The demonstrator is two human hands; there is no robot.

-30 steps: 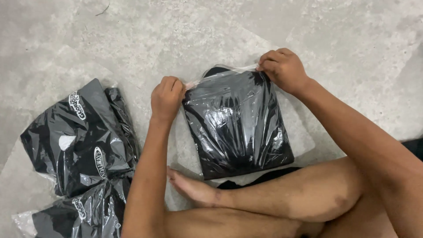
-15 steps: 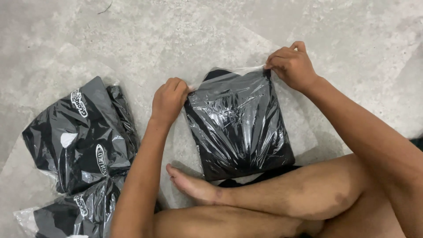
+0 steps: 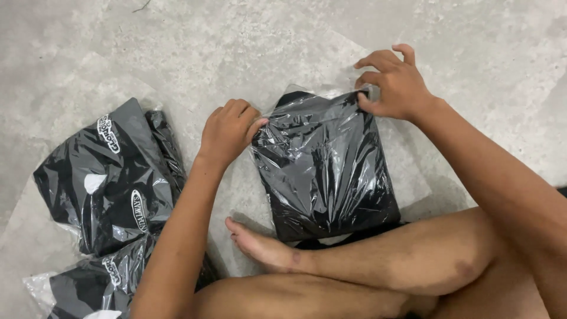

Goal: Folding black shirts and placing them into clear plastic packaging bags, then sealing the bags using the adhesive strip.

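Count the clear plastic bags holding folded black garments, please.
3 at least: one clear plastic bag of black fabric between both hands, a second bagged garment at left, a third bagged garment at bottom left; more may lie hidden beneath.

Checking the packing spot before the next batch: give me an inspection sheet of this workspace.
Surface: grey concrete floor, mottled.
Job's things: clear bag holding a folded black garment, flat on the floor.
Clutter: pile of bagged garments to the left, black with white print.
Hands: left hand grips the bag's upper left edge; right hand pinches its upper right corner.
Cables: nothing seen.
Surroundings: the person's bare legs crossed below the bag.
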